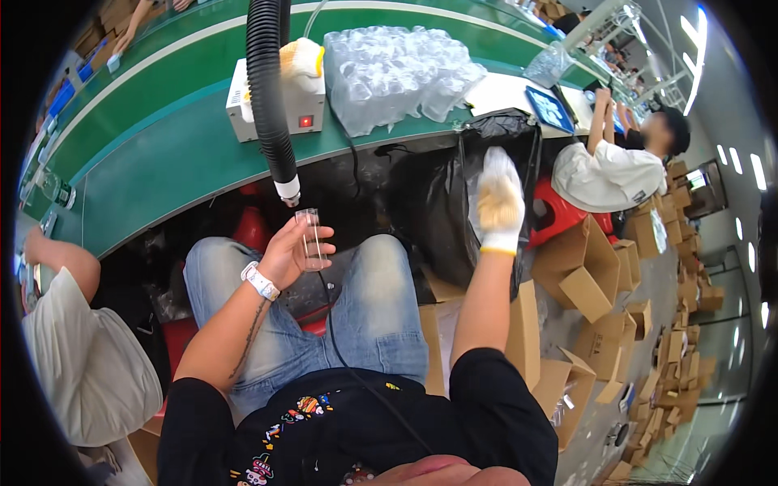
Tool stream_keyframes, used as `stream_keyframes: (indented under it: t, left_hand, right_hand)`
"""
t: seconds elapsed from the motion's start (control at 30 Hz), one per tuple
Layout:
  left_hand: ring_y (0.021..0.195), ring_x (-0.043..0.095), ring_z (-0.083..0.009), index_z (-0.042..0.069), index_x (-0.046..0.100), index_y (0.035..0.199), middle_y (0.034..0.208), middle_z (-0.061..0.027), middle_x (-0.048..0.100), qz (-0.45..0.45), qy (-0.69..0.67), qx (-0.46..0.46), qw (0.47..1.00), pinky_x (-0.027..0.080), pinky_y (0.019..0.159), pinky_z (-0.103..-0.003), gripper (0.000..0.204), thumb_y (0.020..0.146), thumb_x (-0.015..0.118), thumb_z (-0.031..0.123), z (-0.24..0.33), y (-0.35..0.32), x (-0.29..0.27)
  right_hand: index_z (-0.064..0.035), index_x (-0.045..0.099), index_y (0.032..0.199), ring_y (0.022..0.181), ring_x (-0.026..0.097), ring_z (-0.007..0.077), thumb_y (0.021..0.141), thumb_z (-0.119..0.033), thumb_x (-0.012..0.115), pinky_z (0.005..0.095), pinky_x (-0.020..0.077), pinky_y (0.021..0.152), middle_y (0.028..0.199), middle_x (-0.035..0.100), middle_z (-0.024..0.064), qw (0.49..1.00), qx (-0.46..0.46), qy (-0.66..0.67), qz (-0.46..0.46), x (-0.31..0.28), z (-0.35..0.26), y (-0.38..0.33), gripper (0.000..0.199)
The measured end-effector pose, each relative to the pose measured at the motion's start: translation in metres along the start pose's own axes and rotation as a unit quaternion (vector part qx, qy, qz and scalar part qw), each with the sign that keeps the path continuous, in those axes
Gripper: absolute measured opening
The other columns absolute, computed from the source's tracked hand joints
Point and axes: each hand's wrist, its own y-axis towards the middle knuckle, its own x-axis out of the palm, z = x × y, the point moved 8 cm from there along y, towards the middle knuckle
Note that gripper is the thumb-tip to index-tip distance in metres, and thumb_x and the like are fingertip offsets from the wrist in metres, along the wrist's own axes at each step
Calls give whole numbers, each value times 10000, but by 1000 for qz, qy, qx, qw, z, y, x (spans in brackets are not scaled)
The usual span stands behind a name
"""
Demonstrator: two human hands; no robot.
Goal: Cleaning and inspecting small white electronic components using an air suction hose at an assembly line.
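Obs. from beside the green bench (138, 190): L hand (285, 253), bare, watch (261, 281) on wrist, has the clear box-shaped piece (309, 240) roughly upright, top end just below the nozzle (288, 191) of the black ribbed hose (267, 89). Thumb on one side, other fingers behind & slightly apart, i.e. pinching the walls. Can't tell if piece & nozzle touch.

R hand (499, 204), in knit glove, is at the mouth of the black bag (425, 190), w/ whitish translucent material (500, 164) about the fingertips. Can't tell if those fingers are spread, together or pinching sth.

Technique (my judgement): hold piece by side walls only, approx. mid-length, so ends stay free & bare skin leaves fewer marks. Thin plastic prob. flexes, so min. squeeze. Keep top end square to nozzle, no knocking. Mind the thin black cable (331, 324) below L hand; could snag. R hand: free glove from bag's loose edge before lifting, else it may drag. Don't bump stacked clear packs (397, 73).
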Motion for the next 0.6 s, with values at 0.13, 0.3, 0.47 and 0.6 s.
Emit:
stream_keyframes:
  t: [0.13,0.3,0.47,0.6]
  left_hand:
    - [1215,636,-256,153,556,1241,1286,-109,662,74,86,31,993,551,960,-437,279,1051,587,354,1,-14,-20]
    - [1151,647,-211,153,543,1263,1237,-70,656,60,346,167,921,542,914,-356,317,991,694,214,11,-5,-20]
    - [1132,648,-201,151,550,1282,1199,-51,647,100,313,167,930,544,948,-362,341,977,702,148,17,-27,-36]
    - [1160,647,-217,152,570,1279,1205,-55,654,144,63,153,976,543,1004,-387,307,992,671,107,22,-36,-30]
  right_hand:
    - [-21,673,1277,1219,635,370,946,-455,593,430,486,1046,1272,664,282,917,155,-345,128,-24,48,-8,552]
    - [-42,677,1273,1148,662,407,928,-412,645,449,512,1020,1258,674,271,835,105,-534,-76,-27,141,-44,508]
    - [-13,656,1280,1104,695,365,927,-212,685,400,535,994,1242,692,231,872,-70,-400,272,-3,27,-102,406]
    - [13,576,1363,1225,643,262,900,5,684,355,523,1023,1299,668,160,981,-83,13,174,60,4,-130,476]
